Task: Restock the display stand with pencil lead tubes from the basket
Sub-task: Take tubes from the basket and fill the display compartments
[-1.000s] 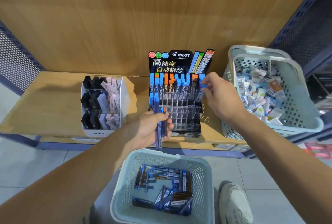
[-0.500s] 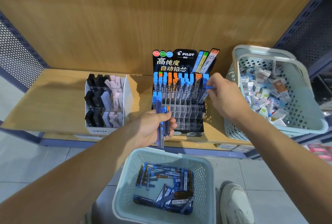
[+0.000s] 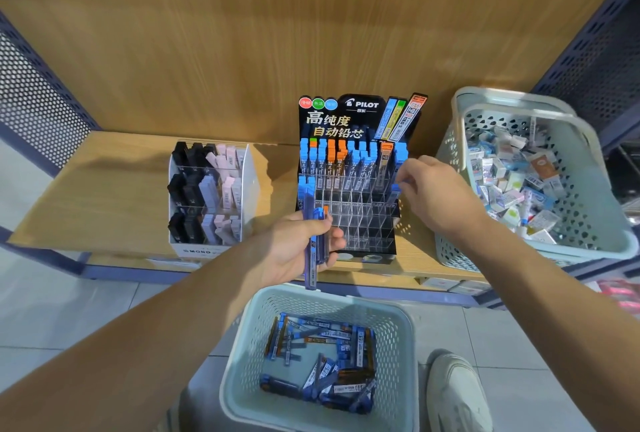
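Right hand (image 3: pixel 437 196) seemingly pinches one blue-capped tube (image 3: pixel 395 190) at the display stand's (image 3: pixel 360 223) right edge, mid-frame; left hand (image 3: pixel 294 248) grips spare tubes (image 3: pixel 312 253) above the basket (image 3: pixel 239 355). Tilted, the tube could jam beside its slot.

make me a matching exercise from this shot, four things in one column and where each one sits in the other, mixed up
Things
1. display stand
2. basket of lead tubes
3. basket of small boxes
4. bundle of lead tubes

Places
a. held in the left hand
b. on the floor, below the shelf edge
c. at the right end of the shelf
d. in the middle of the shelf, against the wooden back panel

Pairs: 1-d, 2-b, 3-c, 4-a
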